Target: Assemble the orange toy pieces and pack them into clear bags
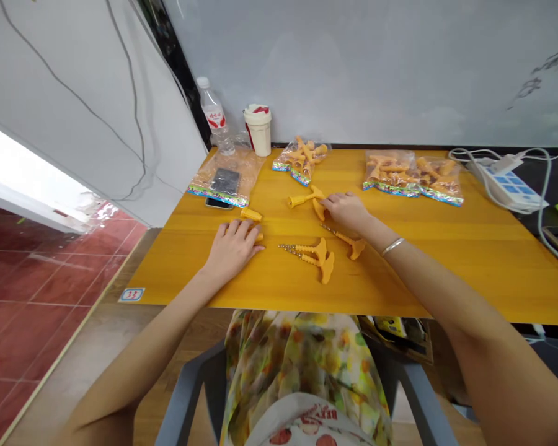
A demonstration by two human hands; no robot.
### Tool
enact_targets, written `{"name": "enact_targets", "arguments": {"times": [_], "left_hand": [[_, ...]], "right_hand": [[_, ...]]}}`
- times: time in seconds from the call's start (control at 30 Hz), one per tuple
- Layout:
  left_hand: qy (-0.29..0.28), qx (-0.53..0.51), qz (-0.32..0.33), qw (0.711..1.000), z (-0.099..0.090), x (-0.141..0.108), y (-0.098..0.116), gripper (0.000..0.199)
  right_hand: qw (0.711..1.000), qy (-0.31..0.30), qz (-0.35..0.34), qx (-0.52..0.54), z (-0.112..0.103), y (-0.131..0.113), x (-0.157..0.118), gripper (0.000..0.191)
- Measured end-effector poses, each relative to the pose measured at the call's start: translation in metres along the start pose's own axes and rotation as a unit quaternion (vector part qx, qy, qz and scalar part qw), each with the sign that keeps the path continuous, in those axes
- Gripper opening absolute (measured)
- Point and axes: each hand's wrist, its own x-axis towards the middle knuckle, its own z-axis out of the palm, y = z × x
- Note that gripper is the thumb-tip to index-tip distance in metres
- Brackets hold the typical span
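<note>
My left hand (pixel 232 249) lies palm down on the table, fingers curled over a yellow plastic sleeve (pixel 259 237) whose end pokes out. Just beyond it lies another yellow sleeve (pixel 251 214). With its fingertips, my right hand (pixel 348 212) grips the T-handle of a yellow sleeved screw (pixel 301 199); part of the handle is hidden. Three bare T-handled screws with metal spiral tips lie nearer me: one (pixel 357 249) below my right wrist, and two side by side, an upper screw (pixel 322 249) and a lower screw (pixel 326 270).
Along the back stand a water bottle (pixel 216 118) and a white cup (pixel 260 133). Clear bags of yellow parts lie there, one bag (pixel 302 160) mid-table and another bag (pixel 390 173) further right. A phone (pixel 225 181) lies by a plastic bag. A power strip (pixel 509 186) with cables sits right.
</note>
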Motion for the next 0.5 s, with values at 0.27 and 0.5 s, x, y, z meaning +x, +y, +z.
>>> {"name": "enact_targets", "arguments": {"times": [0.27,0.5], "left_hand": [[0.155,-0.145,-0.018,0.977,-0.019,0.006,0.033,0.059],[0.219,-0.148,0.096,0.96,-0.026,0.013,0.07,0.031]], "right_hand": [[0.841,0.221,0.113,0.481,-0.057,-0.065,-0.036,0.021],[0.627,0.008,0.063,0.777,-0.073,-0.127,-0.102,0.053]]}}
